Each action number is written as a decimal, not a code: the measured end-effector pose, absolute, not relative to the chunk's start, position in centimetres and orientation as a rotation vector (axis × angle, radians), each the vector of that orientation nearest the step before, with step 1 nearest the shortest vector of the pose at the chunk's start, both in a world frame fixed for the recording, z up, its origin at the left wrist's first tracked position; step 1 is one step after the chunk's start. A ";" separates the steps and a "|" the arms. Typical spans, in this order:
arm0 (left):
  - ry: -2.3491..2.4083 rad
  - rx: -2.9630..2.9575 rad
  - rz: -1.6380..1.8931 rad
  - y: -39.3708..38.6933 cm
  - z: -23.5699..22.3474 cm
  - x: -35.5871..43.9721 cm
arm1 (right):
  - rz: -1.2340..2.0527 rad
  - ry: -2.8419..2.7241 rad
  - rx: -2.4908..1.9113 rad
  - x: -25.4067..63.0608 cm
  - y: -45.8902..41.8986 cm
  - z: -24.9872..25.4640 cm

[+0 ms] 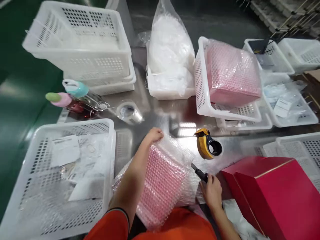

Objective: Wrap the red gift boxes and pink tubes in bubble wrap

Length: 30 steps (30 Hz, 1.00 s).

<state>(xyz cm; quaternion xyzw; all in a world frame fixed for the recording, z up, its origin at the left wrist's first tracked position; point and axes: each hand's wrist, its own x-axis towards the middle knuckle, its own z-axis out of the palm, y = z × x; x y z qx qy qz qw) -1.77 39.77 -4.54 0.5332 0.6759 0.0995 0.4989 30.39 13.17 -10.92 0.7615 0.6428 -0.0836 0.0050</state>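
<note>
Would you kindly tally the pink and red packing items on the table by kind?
Pink bubble-wrap bundles: 2, one under the left hand, one in a white basket
Red boxes: 1
Total: 3
</note>
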 end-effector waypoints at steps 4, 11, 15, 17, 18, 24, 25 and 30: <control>1.456 1.298 0.409 39.9 -4.0 -2.4 | -0.403 1.897 2.437 31.3 12.4 -11.5; 1.198 1.215 0.810 40.2 -2.7 -3.1 | -0.699 1.847 2.847 29.3 14.6 -2.4; 1.193 1.243 0.789 40.7 -2.0 -2.5 | -0.681 2.292 2.263 22.8 20.4 3.4; 1.179 1.262 0.837 40.9 -1.7 -2.4 | -0.557 2.277 2.040 19.1 23.0 5.0; 1.181 1.276 0.877 40.9 -1.5 -2.4 | -0.504 2.238 1.966 17.5 23.9 5.5; 1.236 1.409 1.009 40.6 -0.2 -2.7 | -0.427 2.071 1.733 12.7 26.4 7.8; 1.246 1.432 1.012 40.5 0.0 -2.6 | -0.426 2.037 1.717 12.3 26.7 8.2; 1.253 1.505 1.086 40.1 0.5 -2.1 | -0.417 1.914 1.692 10.6 27.8 9.2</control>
